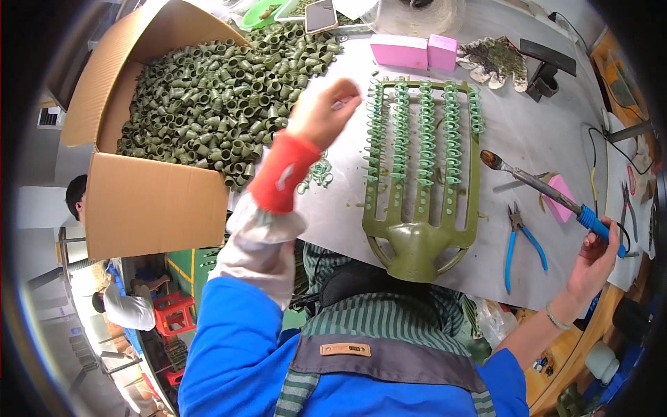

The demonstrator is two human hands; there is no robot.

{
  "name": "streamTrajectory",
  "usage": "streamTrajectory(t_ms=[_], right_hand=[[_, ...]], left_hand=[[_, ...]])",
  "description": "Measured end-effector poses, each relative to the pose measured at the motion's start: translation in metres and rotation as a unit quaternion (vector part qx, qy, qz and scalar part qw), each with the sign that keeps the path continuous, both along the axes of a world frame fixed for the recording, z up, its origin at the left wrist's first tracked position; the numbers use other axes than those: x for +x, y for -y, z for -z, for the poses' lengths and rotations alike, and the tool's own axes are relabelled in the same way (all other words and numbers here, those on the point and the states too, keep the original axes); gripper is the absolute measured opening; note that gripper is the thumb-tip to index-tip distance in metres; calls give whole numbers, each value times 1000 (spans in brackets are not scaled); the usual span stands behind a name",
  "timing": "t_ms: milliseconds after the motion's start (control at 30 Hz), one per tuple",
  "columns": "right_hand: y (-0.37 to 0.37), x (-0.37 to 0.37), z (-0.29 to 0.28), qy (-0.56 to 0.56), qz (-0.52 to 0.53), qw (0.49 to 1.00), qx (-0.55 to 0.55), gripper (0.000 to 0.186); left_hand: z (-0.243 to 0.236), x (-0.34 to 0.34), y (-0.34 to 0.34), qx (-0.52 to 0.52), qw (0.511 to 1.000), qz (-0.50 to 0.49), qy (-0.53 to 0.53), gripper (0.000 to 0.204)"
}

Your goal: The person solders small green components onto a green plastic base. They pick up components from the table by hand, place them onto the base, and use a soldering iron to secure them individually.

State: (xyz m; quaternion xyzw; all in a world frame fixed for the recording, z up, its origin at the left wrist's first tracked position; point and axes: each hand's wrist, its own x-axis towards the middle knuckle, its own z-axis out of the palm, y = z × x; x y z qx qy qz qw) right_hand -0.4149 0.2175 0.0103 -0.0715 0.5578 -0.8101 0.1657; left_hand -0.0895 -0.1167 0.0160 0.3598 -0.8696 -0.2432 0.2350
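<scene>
My right hand (596, 251) grips the blue handle of a soldering iron (549, 187), its wide browned tip pointing left toward an olive-green plastic frame (411, 249). Rows of light green ring-shaped clips (425, 132) stand along the frame's bars; several bare holes show at the bars' near ends. Left of the frame, my left hand (323, 115) hovers above the table with its fingers pinched together. Whatever it holds, if anything, is hidden. Below its wrist lies a small cluster of loose green clips (318, 172). Blue-handled pliers (517, 240) rest right of the frame.
An open cardboard box (156, 208) spills a large heap of olive-green plastic caps (229, 101) at the left. Pink blocks (399, 52), a stained glove (495, 61) and a black stand (545, 76) sit behind the frame. A phone (320, 15) lies at the back.
</scene>
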Motion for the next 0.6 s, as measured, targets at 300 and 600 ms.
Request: streamTrajectory(t_ms=[300, 600], right_hand=[[-6, 1, 1, 4, -25, 1000, -6, 26], [-6, 6, -7, 1, -1, 1000, 3, 26]], left_hand=[[55, 87, -14, 15, 983, -49, 176, 31], [57, 75, 18, -20, 992, -110, 58, 23]])
